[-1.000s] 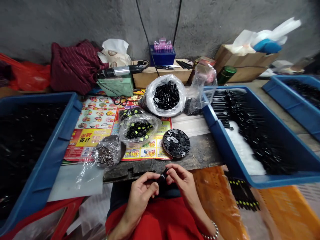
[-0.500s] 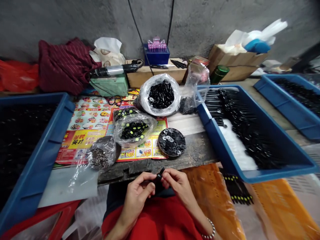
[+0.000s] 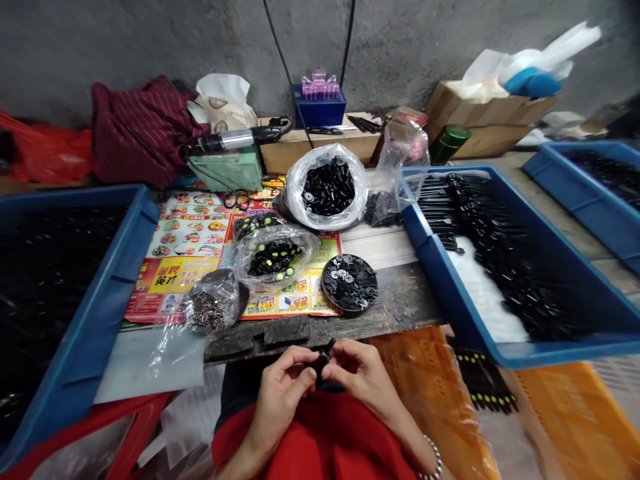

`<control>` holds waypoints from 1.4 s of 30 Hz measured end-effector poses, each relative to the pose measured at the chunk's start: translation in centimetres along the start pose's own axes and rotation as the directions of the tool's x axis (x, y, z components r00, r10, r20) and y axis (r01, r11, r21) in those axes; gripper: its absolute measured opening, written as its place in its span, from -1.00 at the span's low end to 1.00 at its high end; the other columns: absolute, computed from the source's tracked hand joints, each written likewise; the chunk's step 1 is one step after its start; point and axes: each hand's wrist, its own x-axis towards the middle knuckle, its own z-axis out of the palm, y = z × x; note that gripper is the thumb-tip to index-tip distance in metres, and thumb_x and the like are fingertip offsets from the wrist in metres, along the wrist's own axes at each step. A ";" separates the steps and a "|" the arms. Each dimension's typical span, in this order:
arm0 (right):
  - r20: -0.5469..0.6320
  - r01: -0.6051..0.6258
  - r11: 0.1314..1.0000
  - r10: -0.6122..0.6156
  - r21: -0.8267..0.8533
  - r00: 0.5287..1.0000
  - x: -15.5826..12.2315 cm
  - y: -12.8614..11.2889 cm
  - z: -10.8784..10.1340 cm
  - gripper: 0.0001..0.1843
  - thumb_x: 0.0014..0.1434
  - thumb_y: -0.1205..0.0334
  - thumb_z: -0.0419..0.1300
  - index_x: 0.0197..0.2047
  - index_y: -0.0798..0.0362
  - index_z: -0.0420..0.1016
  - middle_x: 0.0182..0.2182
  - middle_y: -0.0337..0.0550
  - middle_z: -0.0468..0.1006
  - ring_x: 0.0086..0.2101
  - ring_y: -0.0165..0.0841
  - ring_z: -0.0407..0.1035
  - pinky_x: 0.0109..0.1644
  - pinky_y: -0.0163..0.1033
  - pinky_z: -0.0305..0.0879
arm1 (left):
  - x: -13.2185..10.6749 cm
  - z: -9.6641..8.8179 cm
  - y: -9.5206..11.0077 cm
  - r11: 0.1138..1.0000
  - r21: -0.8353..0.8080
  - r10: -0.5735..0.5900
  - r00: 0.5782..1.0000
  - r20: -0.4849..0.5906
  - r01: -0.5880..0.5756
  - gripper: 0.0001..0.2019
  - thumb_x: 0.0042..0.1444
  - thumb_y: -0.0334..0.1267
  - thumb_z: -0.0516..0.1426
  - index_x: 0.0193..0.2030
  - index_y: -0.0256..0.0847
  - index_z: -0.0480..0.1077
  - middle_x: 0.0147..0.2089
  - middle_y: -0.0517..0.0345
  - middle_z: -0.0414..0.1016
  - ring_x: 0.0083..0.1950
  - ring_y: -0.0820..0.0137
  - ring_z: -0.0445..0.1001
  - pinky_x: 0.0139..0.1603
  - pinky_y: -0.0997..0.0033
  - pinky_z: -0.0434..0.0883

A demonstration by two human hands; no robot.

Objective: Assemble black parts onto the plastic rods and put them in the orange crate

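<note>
Above my lap, near the table's front edge, my left hand is closed on a small black plastic part with a narrow tip pointing up and right. The fingers of my right hand pinch the same part from the other side. What kind of part it is cannot be made out. Just beyond my hands stands a round black dish of small flat black pieces. Left of it are an open plastic bag of black pieces with yellow-green dots and a bag of small metal pins.
A blue bin with rows of long black parts stands at the right; another blue bin is at the left. Behind the dish sits a white bag of black pieces. An electric screwdriver lies on a green box.
The whole view has shifted slightly, so things sit a little further right. My fingers have moved a little on the black part; both hands still hold it.
</note>
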 end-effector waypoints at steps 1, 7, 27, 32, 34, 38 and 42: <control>-0.035 0.062 0.996 -0.065 -0.066 0.997 -0.1 0.0 0.0 -0.74 0.10 0.14 0.26 -0.53 0.08 0.41 -0.59 -0.26 0.35 -0.53 -0.40 0.21 -0.47 -0.32 0.05 | 0.0 0.1 0.0 1.000 0.002 0.011 1.000 0.001 -0.011 -0.78 0.00 -0.16 0.29 -0.29 -0.28 0.54 -0.31 0.12 0.39 -0.51 0.50 0.38 -0.57 0.55 0.30; 0.036 0.054 0.996 -0.051 -0.075 0.998 -0.1 -0.1 -0.1 -0.53 0.19 0.05 0.14 -0.68 0.09 0.38 -0.68 -0.29 0.23 -0.58 -0.44 0.11 -0.48 -0.30 -0.06 | -0.4 0.6 -0.3 0.999 -0.006 0.036 0.999 0.017 -0.036 -0.77 0.01 -0.14 0.29 -0.33 -0.29 0.54 -0.41 0.23 0.24 -0.54 0.52 0.33 -0.57 0.55 0.29; 0.301 -0.421 0.770 0.307 0.480 0.903 0.5 1.0 0.6 -0.37 -0.09 -0.32 0.26 -0.64 0.17 0.48 -0.80 -0.33 0.27 -0.76 -0.59 0.00 -0.69 -0.42 -0.14 | -0.5 0.9 -0.3 0.981 -0.151 -0.126 0.992 -0.003 0.125 -0.68 -0.05 -0.08 0.32 -0.28 -0.29 0.46 -0.49 0.19 0.42 -0.55 0.50 0.36 -0.58 0.56 0.28; 0.109 -0.271 0.821 0.251 0.502 0.962 0.4 0.8 0.8 -0.54 -0.12 -0.14 0.39 -0.42 0.12 0.49 -0.63 -0.33 0.39 -0.67 -0.54 0.15 -0.65 -0.44 0.12 | -0.4 1.2 0.4 0.956 -0.244 -0.170 0.985 0.002 0.166 -0.67 -0.06 -0.10 0.34 -0.26 -0.30 0.45 -0.45 0.15 0.48 -0.56 0.52 0.38 -0.56 0.57 0.31; 0.080 -0.223 0.831 0.213 0.509 0.974 0.2 0.5 0.7 -0.58 -0.11 -0.07 0.41 -0.35 0.10 0.49 -0.53 -0.30 0.43 -0.60 -0.51 0.24 -0.61 -0.43 0.21 | -0.3 1.4 0.5 0.952 -0.256 -0.176 0.984 0.002 0.171 -0.68 -0.07 -0.12 0.34 -0.25 -0.28 0.45 -0.42 0.15 0.49 -0.53 0.49 0.43 -0.53 0.54 0.36; 0.009 -0.193 0.825 0.223 0.531 0.975 0.0 0.0 0.4 -0.62 -0.08 -0.02 0.41 -0.47 0.11 0.45 -0.58 -0.30 0.43 -0.56 -0.48 0.29 -0.53 -0.41 0.30 | -0.2 1.2 0.4 0.957 -0.238 -0.160 0.986 0.038 0.165 -0.68 -0.06 -0.12 0.34 -0.22 -0.25 0.46 -0.35 0.13 0.54 -0.47 0.45 0.48 -0.41 0.49 0.45; -0.044 -0.224 0.750 0.319 0.623 0.947 0.0 0.2 0.0 -0.62 -0.07 -0.01 0.42 -0.45 0.11 0.43 -0.57 -0.27 0.49 -0.51 -0.43 0.40 -0.44 -0.39 0.38 | -0.1 0.3 -0.1 0.986 -0.094 -0.130 0.990 0.054 0.134 -0.69 -0.03 -0.10 0.31 -0.20 -0.26 0.51 -0.22 0.02 0.58 -0.37 0.37 0.53 -0.29 0.42 0.49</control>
